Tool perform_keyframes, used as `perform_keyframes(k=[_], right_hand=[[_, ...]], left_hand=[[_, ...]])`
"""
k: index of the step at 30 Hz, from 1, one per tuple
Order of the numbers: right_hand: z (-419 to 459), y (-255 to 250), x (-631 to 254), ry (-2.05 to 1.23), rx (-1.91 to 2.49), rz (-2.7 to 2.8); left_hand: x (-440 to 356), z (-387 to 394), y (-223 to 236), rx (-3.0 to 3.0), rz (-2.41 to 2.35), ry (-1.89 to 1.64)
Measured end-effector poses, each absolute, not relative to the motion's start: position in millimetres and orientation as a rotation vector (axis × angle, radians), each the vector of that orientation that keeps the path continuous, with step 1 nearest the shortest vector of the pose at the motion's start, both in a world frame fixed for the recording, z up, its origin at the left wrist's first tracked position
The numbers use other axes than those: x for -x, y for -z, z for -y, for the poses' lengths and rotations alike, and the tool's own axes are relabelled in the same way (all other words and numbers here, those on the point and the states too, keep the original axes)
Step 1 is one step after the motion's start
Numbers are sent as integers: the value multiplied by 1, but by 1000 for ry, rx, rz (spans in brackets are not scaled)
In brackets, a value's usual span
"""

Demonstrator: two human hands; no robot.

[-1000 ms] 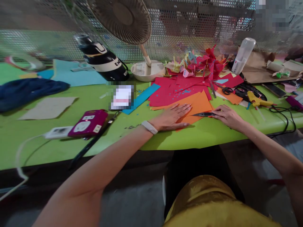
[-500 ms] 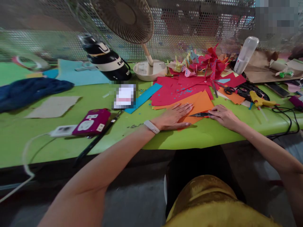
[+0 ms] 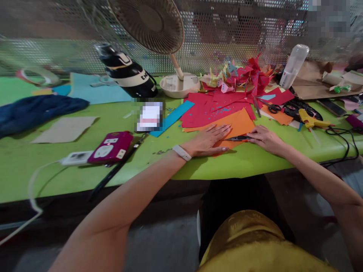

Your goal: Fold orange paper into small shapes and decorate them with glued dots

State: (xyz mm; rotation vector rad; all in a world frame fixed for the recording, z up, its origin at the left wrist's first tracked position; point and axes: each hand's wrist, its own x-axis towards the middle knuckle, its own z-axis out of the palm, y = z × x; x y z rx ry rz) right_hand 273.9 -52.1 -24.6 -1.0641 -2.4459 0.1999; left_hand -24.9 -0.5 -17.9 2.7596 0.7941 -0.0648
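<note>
My left hand [image 3: 211,139] lies flat with fingers spread, pressing on an orange sheet of paper [image 3: 241,120]. In my right hand [image 3: 264,138] is a slim, dark, pointed tool with a bit of red near the grip [image 3: 237,138]; its exact kind is unclear. The tip points left and lies over the orange paper, close to my left fingers. My right fingers close around the handle and hide most of it. Just behind the orange paper are red paper sheets [image 3: 198,109], scattered with tiny blue bits.
Folded paper figures [image 3: 249,75] pile up at the back, beside a fan [image 3: 181,85] and a black bottle [image 3: 132,77]. To the right lie scissors [image 3: 273,108] and a yellow glue gun [image 3: 310,119]. A phone [image 3: 150,115], blue strip [image 3: 177,117] and purple power strip [image 3: 110,146] are left.
My right hand has slid slightly left with the tool, bringing its tip nearer my left fingers. My left hand stays in place on the paper.
</note>
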Motion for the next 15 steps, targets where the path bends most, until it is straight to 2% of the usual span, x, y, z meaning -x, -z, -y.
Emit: perform_keyframes(k=[15], right_hand=[[54, 31, -277, -298, 949, 2435]], left_hand=[[27, -2, 23, -2802, -774, 69]])
